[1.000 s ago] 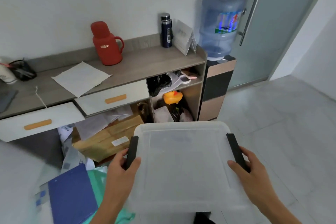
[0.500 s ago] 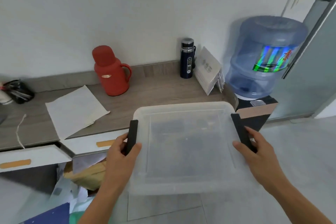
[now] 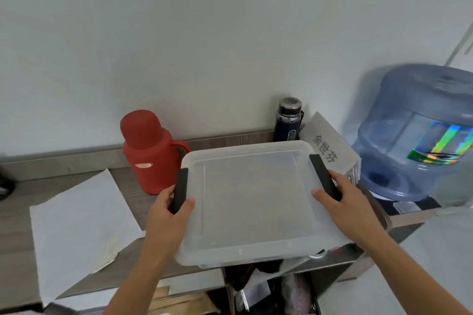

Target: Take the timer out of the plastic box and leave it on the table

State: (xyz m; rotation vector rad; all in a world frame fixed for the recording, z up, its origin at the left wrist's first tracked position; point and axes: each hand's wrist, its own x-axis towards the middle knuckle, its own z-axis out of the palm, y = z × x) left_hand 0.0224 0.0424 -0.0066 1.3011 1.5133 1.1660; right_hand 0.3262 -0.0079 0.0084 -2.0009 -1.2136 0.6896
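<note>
Both hands (image 3: pixel 169 215) (image 3: pixel 350 207) clasp frosted rectangular plastic box (image 3: pixel 253 202), lid smooth.

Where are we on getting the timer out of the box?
Early. Nothing looks done: the plastic box is lidded, both black latches appear closed, and no timer shows through the cloudy lid. In hand: left hand and right hand hold the box at its latches, over the wooden table beside the red thermos. Left: set it down, unlatch, open, lift the timer out.
</note>
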